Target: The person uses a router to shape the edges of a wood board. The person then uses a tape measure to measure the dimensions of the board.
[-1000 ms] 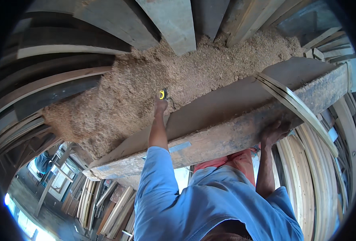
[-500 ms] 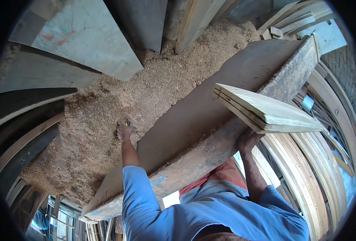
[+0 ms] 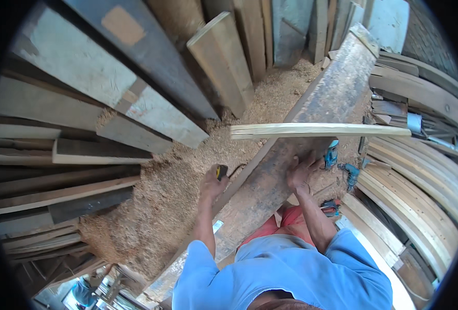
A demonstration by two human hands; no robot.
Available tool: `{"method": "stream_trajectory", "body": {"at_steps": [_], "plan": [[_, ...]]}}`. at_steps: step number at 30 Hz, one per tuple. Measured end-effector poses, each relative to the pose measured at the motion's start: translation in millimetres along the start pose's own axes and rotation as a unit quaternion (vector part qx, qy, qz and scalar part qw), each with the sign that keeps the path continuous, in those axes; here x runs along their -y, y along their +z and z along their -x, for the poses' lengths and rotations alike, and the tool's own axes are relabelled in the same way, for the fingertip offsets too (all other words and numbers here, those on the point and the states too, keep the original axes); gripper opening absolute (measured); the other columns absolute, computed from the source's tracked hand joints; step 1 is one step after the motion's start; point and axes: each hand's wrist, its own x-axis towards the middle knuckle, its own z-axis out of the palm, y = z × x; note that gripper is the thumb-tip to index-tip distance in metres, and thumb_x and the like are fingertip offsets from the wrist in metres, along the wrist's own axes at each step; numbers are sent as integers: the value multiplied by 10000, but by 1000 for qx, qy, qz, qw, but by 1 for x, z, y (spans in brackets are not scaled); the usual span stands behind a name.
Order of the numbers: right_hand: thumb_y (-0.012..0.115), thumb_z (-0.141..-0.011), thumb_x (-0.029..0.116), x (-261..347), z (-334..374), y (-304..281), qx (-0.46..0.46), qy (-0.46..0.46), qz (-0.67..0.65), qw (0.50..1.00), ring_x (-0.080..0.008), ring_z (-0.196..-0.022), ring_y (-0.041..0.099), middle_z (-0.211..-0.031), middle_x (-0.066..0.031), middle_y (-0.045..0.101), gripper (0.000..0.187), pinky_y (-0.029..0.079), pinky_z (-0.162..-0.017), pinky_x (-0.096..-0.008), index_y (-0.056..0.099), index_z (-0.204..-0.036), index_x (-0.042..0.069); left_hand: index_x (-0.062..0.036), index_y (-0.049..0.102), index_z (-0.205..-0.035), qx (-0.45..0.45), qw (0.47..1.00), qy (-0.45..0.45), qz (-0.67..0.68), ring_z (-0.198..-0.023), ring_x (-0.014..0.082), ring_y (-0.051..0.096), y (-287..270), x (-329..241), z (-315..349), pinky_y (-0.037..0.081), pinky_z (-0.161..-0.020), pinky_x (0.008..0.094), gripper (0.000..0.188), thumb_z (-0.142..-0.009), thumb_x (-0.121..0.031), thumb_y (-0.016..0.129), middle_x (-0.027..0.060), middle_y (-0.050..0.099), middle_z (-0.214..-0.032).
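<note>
The heavy plank (image 3: 301, 139) runs from lower left to upper right. The left hand (image 3: 212, 182), closed around a yellow tape measure (image 3: 222, 171), sits at its left edge. The right hand (image 3: 302, 171) lies spread flat on its face, gripping nothing.

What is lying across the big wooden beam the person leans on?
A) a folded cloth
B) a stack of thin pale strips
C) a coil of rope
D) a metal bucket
B: thin pale strips lie crosswise on the beam, just above the right hand.
</note>
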Motion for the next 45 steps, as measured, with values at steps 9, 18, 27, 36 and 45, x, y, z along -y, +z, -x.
{"method": "stream_trajectory", "body": {"at_steps": [9,18,27,36,45], "plan": [[600,-952,359,-23,-5,-157,326,32,-267,906,-449,-1167,590,-1217,-329,598,464,456,-993,-516,635,-1231,-10,-52,558,-1218,91,985,86,-116,-989,476,680,36,-261,96,536,-840,560,524,-871,-437,633,306,682,-1093],[489,-1057,267,-190,3,-231,244,113,-563,781,-138,-891,636,-920,-66,675,345,531,-823,-320,676,-1064,-24,-7,481,-1273,317,888,313,112,-1047,257,657,161,-341,137,526,-924,398,505,-998,-403,631,162,654,-1112],[453,-1029,161,-178,53,-205,98,53,-583,805,-221,-954,680,-1018,-146,716,312,529,-883,-365,679,-1121,-35,-43,528,-1117,423,899,37,111,-773,106,611,150,-319,128,539,-685,282,321,-1114,-352,443,47,614,-910],[803,-810,358,-103,121,-185,98,116,-421,894,-423,-1373,475,-1470,-315,465,996,405,-1135,-463,276,-1541,-67,24,524,-1127,384,830,330,-234,-988,273,606,111,-321,92,489,-912,416,499,-1042,-468,531,191,613,-1025],[747,-867,380,-50,129,-164,-34,163,-333,928,-445,-1148,625,-1183,-292,648,673,506,-970,-490,522,-1350,-31,-7,593,-1188,503,818,278,-24,-954,152,649,105,-287,49,528,-798,330,390,-1040,-368,593,89,666,-1011]]}}
